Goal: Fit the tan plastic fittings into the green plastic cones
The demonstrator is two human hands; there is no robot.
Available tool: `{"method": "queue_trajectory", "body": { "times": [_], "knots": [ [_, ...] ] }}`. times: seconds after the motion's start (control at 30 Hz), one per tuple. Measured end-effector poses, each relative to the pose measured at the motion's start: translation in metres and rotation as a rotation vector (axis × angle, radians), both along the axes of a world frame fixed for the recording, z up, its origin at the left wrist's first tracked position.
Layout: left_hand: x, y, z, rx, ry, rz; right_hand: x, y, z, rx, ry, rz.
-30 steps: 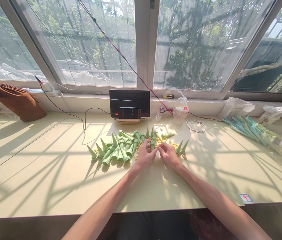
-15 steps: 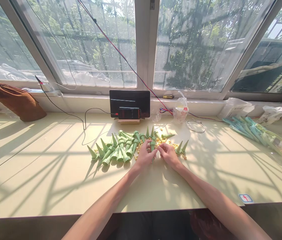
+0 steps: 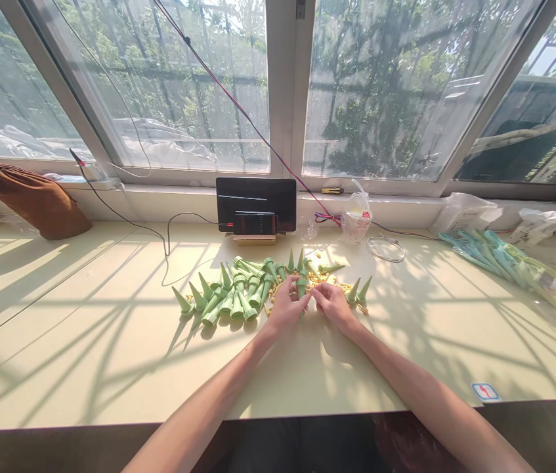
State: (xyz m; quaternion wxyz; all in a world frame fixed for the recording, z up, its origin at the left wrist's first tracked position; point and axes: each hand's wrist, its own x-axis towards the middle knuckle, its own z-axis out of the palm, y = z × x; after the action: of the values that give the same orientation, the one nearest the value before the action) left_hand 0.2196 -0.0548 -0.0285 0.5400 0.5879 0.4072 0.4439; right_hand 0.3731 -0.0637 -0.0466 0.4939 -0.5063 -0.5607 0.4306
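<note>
My left hand (image 3: 288, 303) is closed around a green cone (image 3: 301, 286) near the middle of the table. Touching or nearly touching it from the right is my right hand (image 3: 331, 303), its fingers pinched together; what they hold is too small to make out. Many green cones (image 3: 238, 303) lie and stand in a pile left of my hands. Small yellowish pieces (image 3: 341, 286) are scattered behind and around my hands. Two upright green cones (image 3: 365, 290) stand just right of my right hand, and others stand behind my hands.
A dark tablet (image 3: 256, 190) with a phone (image 3: 254, 223) before it stands by the window. A brown pouch (image 3: 36, 200) lies at the back left. Behind on the right are a plastic bag with a cup (image 3: 356, 217), a coiled cable (image 3: 386, 249) and teal-green packages (image 3: 509, 263).
</note>
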Motion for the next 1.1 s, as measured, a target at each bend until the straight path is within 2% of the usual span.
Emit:
{"method": "queue_trajectory", "body": {
  "times": [0.4,0.73,0.97,1.1],
  "knots": [
    [0.0001,-0.0009,0.0023,0.011,0.031,0.018,0.0001,0.0023,-0.002,0.002,-0.007,-0.009],
    [-0.0015,0.0021,-0.0008,0.118,0.123,0.089,-0.002,0.0006,-0.0029,0.071,-0.073,-0.047],
    [-0.0009,-0.0001,0.0011,0.007,0.066,0.06,-0.0036,-0.0013,-0.0014,0.088,0.028,-0.038],
    [0.0006,0.0006,0.001,-0.053,0.006,0.031,-0.0038,0.0006,-0.0043,0.111,0.038,-0.08]
  ]
}}
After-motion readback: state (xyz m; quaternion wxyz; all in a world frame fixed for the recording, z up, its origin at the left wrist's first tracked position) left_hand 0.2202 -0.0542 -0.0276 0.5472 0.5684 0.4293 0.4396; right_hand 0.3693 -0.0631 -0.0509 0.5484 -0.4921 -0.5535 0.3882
